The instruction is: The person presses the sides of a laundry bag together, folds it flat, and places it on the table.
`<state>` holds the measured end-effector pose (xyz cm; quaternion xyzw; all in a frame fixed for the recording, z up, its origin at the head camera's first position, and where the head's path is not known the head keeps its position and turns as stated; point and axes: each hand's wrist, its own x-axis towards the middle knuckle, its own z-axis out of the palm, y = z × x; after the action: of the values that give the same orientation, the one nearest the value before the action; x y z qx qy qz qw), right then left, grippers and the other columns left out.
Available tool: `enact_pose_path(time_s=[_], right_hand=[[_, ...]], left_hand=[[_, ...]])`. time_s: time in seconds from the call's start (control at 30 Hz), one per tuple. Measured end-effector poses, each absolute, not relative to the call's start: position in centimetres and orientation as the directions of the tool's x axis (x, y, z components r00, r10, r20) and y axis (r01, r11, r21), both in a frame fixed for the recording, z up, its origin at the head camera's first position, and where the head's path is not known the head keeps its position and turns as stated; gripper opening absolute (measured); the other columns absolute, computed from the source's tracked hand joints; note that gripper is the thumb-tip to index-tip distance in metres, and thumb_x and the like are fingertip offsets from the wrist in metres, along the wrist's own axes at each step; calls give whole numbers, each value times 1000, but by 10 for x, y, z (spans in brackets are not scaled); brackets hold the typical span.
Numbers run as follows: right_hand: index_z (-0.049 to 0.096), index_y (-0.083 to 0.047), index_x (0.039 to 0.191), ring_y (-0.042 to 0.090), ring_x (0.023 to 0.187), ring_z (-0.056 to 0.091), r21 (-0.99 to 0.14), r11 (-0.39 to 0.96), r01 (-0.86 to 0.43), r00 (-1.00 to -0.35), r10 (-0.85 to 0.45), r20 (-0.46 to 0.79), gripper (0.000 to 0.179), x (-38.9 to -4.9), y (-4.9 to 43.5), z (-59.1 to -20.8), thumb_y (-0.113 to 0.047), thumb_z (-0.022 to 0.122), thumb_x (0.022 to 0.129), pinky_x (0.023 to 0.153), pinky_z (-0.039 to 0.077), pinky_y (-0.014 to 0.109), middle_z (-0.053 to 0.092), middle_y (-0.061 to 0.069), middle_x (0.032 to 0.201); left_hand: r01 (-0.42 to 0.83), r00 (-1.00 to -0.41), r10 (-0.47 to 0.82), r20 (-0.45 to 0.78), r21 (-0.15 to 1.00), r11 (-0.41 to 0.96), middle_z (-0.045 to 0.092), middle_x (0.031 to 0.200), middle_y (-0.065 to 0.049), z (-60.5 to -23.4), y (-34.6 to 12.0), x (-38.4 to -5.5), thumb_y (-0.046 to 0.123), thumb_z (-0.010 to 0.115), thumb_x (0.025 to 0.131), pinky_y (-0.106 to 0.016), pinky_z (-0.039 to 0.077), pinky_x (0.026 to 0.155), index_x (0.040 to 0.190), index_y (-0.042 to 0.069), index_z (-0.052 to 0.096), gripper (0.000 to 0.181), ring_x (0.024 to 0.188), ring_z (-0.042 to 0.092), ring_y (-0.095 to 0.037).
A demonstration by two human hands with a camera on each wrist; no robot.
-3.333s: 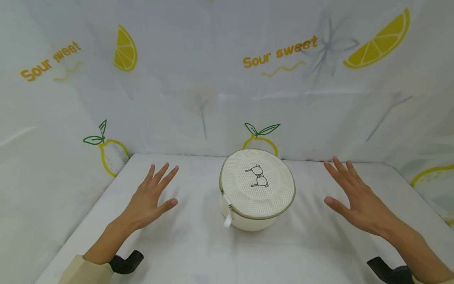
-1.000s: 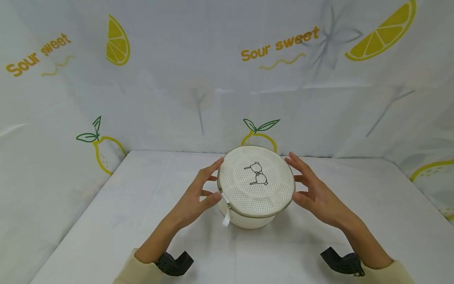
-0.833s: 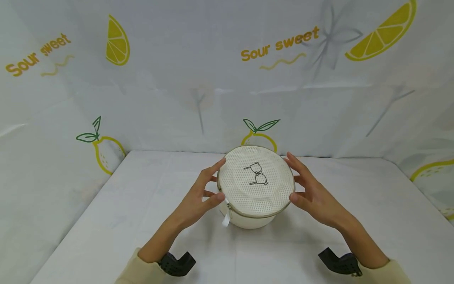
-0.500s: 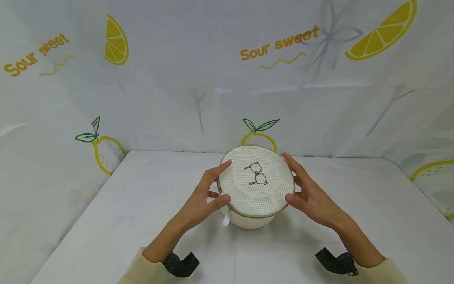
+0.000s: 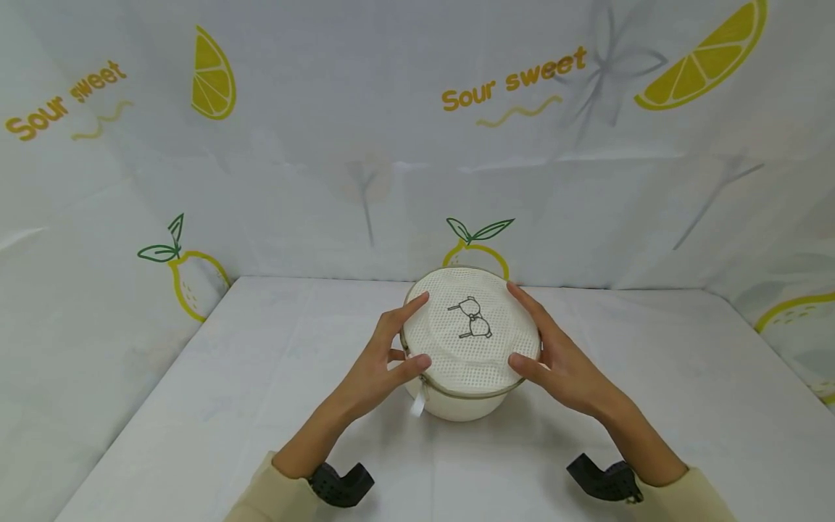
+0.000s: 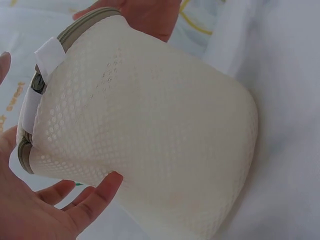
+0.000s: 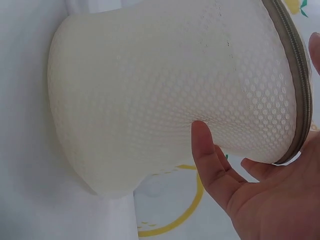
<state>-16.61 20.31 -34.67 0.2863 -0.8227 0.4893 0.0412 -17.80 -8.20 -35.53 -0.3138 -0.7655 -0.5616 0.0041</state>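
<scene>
A round cream mesh laundry bag stands upright on the white surface, its lid printed with a black bra-like outline. My left hand grips its left side, thumb and index finger over the lid's edge, other fingers against the mesh wall. On the opposite side my right hand holds it the same way. In the right wrist view a fingertip dents the mesh wall. An olive zip runs round the lid; its white pull tab hangs at the front left. The zip looks closed. The bag's inside is hidden.
White cloth covers the table. Behind it rises a white backdrop printed with lemons, slices and "Sour sweet". The bag stands close to the table's back edge. A black camera mount sits on each wrist, such as the left mount.
Both hands have come in from the sides, reached the bag and slid onto its lid edge, with fingers closing around it. The bag has stayed almost in place.
</scene>
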Motion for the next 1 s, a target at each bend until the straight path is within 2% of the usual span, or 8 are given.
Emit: enact_pose_path(time_s=[0.1, 0.2, 0.47, 0.6, 0.77, 1.0], right_hand=[[12, -30, 154, 31, 136, 24, -774, 375, -510, -837, -424, 346, 82, -168, 200, -348, -18, 63, 91, 91, 47, 38, 10, 3, 157], [13, -31, 154, 29, 136, 24, -772, 391, -502, -845, -413, 340, 81, -169, 196, -349, -19, 62, 91, 93, 45, 38, 13, 3, 156], [15, -31, 154, 28, 138, 21, -775, 401, -489, -858, -382, 344, 78, -171, 187, -349, -24, 63, 92, 100, 31, 58, 16, 2, 155], [17, -29, 153, 31, 140, 18, -778, 404, -481, -865, -363, 346, 77, -172, 184, -350, -29, 63, 92, 103, 24, 63, 15, 2, 156], [17, -30, 153, 30, 141, 16, -797, 390, -461, -875, -347, 337, 75, -175, 181, -353, -29, 61, 93, 105, 21, 63, 14, -1, 157], [16, -31, 153, 27, 142, 13, -834, 339, -436, -882, -345, 321, 72, -178, 180, -358, -29, 58, 95, 107, 17, 61, 12, 0, 157]], left_hand=[[469, -807, 476, 349, 869, 159, 29, 142, 1, -357, -80, -179, 60, 58, 87, -43, 45, 88, 149, 42, 25, 73, 128, 34, -18], [454, -810, 478, 340, 879, 144, 29, 141, -1, -360, -79, -180, 59, 59, 87, -43, 45, 90, 150, 42, 24, 73, 125, 37, -19], [429, -823, 471, 318, 891, 149, 31, 138, -5, -363, -74, -181, 58, 60, 87, -47, 37, 101, 150, 44, 23, 75, 129, 36, -20], [421, -833, 456, 315, 895, 149, 28, 143, -2, -364, -72, -181, 59, 60, 86, -48, 35, 102, 149, 44, 23, 75, 132, 34, -20], [411, -835, 441, 329, 906, 100, 18, 155, 5, -365, -71, -183, 59, 60, 86, -49, 33, 103, 149, 42, 24, 74, 137, 28, -19], [406, -835, 436, 335, 910, 77, 18, 155, 9, -368, -70, -187, 57, 61, 86, -49, 28, 106, 150, 39, 27, 75, 139, 24, -16]])
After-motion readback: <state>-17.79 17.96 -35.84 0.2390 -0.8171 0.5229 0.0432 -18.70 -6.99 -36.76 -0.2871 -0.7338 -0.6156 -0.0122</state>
